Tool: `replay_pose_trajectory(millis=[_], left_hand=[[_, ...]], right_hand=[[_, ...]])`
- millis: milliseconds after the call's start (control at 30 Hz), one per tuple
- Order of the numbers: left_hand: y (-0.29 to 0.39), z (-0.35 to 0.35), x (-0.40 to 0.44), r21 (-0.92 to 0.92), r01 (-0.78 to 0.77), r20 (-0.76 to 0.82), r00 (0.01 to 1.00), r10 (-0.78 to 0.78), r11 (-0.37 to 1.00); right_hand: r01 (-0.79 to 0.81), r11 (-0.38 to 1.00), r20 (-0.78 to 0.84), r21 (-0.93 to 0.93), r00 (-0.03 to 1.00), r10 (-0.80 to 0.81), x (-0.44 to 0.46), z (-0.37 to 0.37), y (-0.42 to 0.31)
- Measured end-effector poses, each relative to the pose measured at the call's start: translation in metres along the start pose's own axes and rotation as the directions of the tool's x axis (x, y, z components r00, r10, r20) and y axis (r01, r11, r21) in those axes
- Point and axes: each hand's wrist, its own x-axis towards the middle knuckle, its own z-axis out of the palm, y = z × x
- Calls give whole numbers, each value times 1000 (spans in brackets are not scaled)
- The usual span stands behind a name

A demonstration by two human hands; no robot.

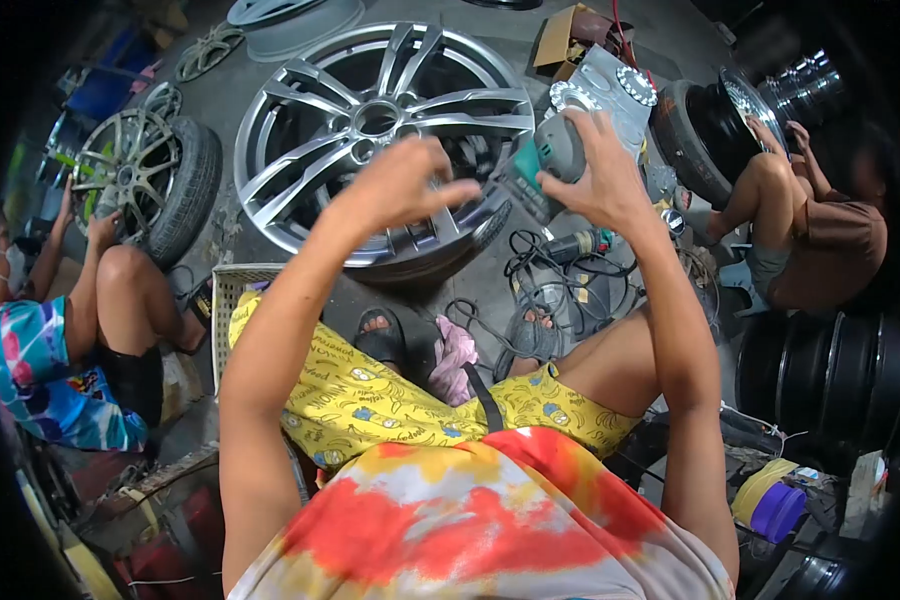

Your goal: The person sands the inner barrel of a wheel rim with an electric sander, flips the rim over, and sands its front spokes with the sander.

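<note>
A large silver wheel rim (378,118) with paired spokes lies in front of me, tilted on a dark tire-like support. My right hand (598,175) grips a green and grey power sander (542,165) by its rounded top, at the rim's right edge. Over the rim's lower spokes hangs my left hand (402,185), fingers apart and slightly blurred, with nothing in it. The sander's flat underside faces left, toward the left hand, and the two do not touch.
Co-workers sit at the left (70,340) and right (820,240), each at a wheel. A second power tool (580,245) lies among black cables. A pink cloth (454,358) is between my feet, a plastic basket (225,320) at my left, a cardboard box (558,42) beyond the rim.
</note>
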Motion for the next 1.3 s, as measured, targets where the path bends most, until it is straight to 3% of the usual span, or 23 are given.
replay_pose_trajectory(millis=[133,233,333,467,533,700,733,800,933,1000,1233,1300], left_hand=[[-14,-30,13,-53,101,-205,972,-110,993],[-17,-36,24,-88,151,-162,973,-164,985],[-18,-39,33,-134,160,-181,966,-182,978],[-28,-40,46,-173,218,-169,954,-247,960],[-35,-36,48,-186,189,-237,944,-230,964],[-53,-57,36,-133,264,-301,908,-292,955],[-60,-57,35,-142,232,-373,888,-269,962],[-74,-61,33,-145,288,-330,888,-321,946],[-76,-64,32,-117,304,-286,902,-325,946],[-80,-57,31,-125,249,-318,907,-277,960],[-80,-46,35,-153,283,-239,919,-313,947],[-77,-45,36,-167,318,-203,915,-348,933]], right_hand=[[-52,997,132,49,990,45,4,-2,-12],[-71,988,51,-134,996,78,29,4,6],[-35,983,43,-180,998,43,37,3,11],[-29,997,158,-73,987,40,15,-1,-16],[-45,997,204,-67,977,58,16,-2,-20],[-104,979,71,-175,991,117,38,7,18],[-115,975,30,-192,992,123,41,6,15],[-143,969,61,-200,985,158,37,1,8],[-49,993,144,-106,987,64,15,-7,-18],[-20,996,224,-89,974,40,13,-8,-24],[-51,970,139,-238,987,86,46,1,-14],[-3,979,221,-205,974,49,37,-2,-29]])
